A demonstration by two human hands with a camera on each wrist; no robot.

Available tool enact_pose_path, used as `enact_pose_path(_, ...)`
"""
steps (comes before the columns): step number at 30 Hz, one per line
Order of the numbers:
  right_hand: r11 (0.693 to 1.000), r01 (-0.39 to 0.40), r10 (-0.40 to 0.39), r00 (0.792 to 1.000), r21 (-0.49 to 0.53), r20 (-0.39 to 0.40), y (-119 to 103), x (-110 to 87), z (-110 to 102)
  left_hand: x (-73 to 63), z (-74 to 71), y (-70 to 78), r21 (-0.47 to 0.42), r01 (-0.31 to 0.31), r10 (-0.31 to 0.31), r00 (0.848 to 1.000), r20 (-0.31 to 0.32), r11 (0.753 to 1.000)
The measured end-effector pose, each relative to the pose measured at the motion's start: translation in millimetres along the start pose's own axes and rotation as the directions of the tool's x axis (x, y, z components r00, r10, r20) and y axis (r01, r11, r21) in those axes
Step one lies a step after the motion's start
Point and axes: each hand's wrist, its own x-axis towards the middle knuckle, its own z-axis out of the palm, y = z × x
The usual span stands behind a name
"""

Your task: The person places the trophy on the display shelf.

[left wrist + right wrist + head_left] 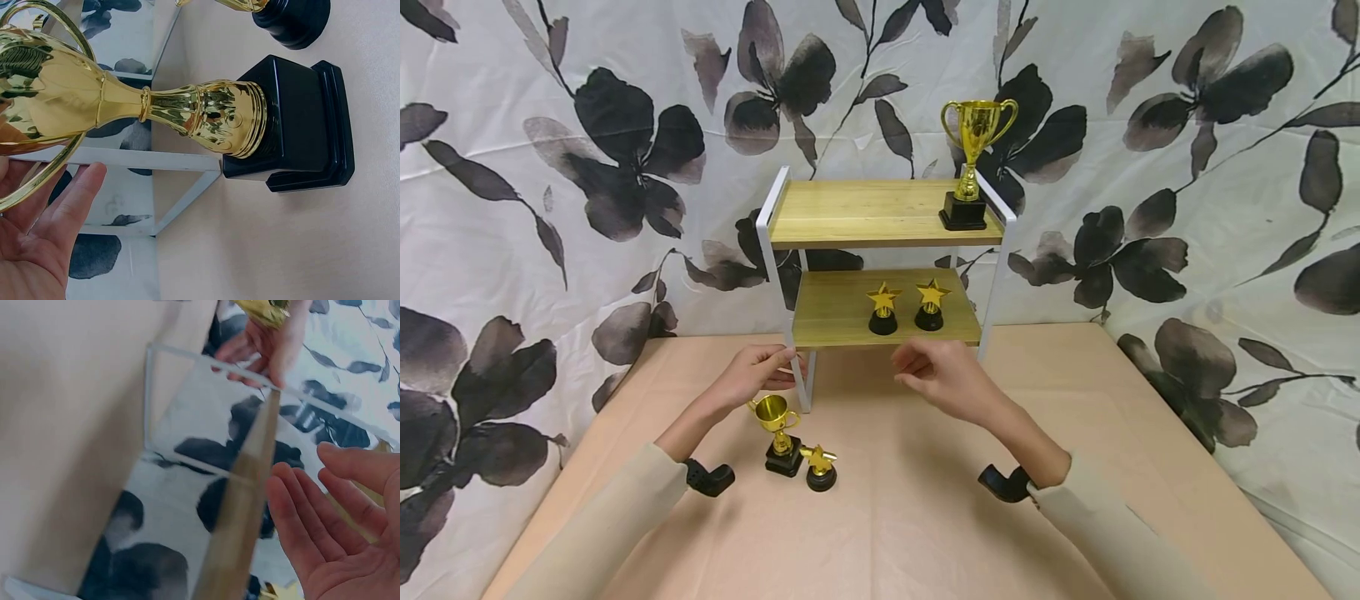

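My left hand is at the front left leg of a two-tier shelf, thumb on the near side and fingers reaching behind the white leg. Just below it a gold two-handled trophy cup stands on a black base; in the left wrist view this trophy cup covers part of the hand. A small star trophy stands close by. My right hand, fingers loosely bent and holding nothing, hovers before the lower board's front edge. On that board stand two star trophies.
A larger gold trophy cup stands at the right end of the upper board. The shelf stands at the back of the peach-coloured table, against a flower-printed cloth.
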Motion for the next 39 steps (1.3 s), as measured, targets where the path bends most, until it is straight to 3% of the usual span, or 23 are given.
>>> enact_pose_path(13,0.988,-0.038,0.019,0.992,0.15,0.124,9,-21.6,47,0.3,0.9,1.6,-0.017,0.011,-0.011,1.0,0.0,1.0)
enact_pose_path(24,0.951,-0.096,0.023,0.969,0.293,0.245,15,-20.2,83,-0.3,-0.2,3.4,-0.019,0.032,-0.032,0.999,0.007,0.999)
enact_pose_path(39,0.919,-0.153,0.04,0.953,0.362,0.3,9,-17.0,112,1.4,-2.8,3.8,-0.025,0.025,-0.024,0.999,0.038,0.999)
